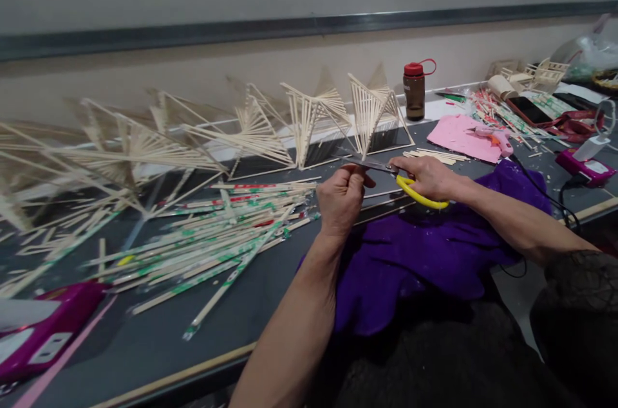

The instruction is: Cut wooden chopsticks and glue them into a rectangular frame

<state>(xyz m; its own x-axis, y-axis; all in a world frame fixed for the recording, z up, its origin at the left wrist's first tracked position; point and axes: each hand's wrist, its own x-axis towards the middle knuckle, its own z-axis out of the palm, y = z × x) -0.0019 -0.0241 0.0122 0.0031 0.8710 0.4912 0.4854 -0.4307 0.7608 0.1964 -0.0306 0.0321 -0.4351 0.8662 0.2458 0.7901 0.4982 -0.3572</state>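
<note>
My right hand grips the yellow-handled scissors, their metal blades pointing left. Beside the blades, my left hand is closed with its fingers curled; whatever it holds is hidden or too small to make out. Both hands are above a purple cloth that hangs over the table edge onto my lap. Behind them stand fan-like frames of thin wooden sticks. To the left of my left hand lies a pile of chopsticks in printed plastic sleeves.
A brown bottle with a red lid stands by the wall. Pink cloth with a pink glue gun, a phone and a magenta power strip lie right. Another magenta device sits front left, among loose sticks.
</note>
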